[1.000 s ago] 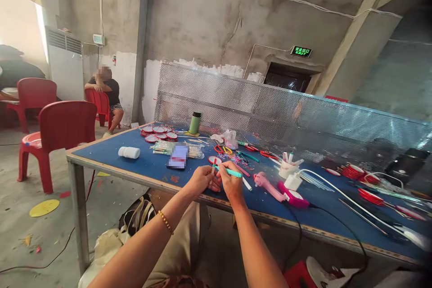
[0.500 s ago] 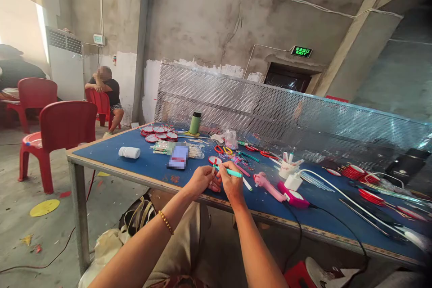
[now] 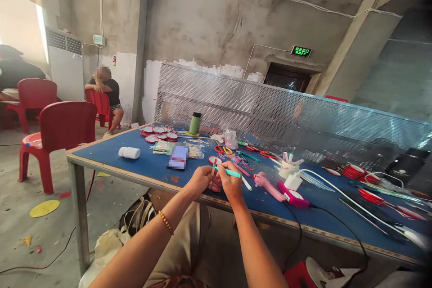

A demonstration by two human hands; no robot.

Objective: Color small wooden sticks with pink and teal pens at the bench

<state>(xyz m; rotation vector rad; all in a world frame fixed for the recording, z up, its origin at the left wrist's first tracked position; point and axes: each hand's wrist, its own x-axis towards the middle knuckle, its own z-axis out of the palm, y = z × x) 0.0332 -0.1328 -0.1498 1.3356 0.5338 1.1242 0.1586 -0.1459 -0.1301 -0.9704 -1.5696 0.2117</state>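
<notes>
My left hand is closed around a thin stick whose upper part is red. Right behind that stick is a small round piece with a red rim and white face; whether the two are joined I cannot tell. A teal marker pen is pinched in my right hand, its tip end close to the stick. Both hands meet over the near edge of the blue table. On the tabletop just right of them lies a white pen with a green end.
At left are a white bottle, a phone and stacked red-rimmed discs. A pink hot-glue gun, a white charger with cables and a cup of pens stand right. A perforated metal screen backs the table.
The teal marker has shifted very slightly in my right hand. Otherwise both hands and the things on the table stay in place.
</notes>
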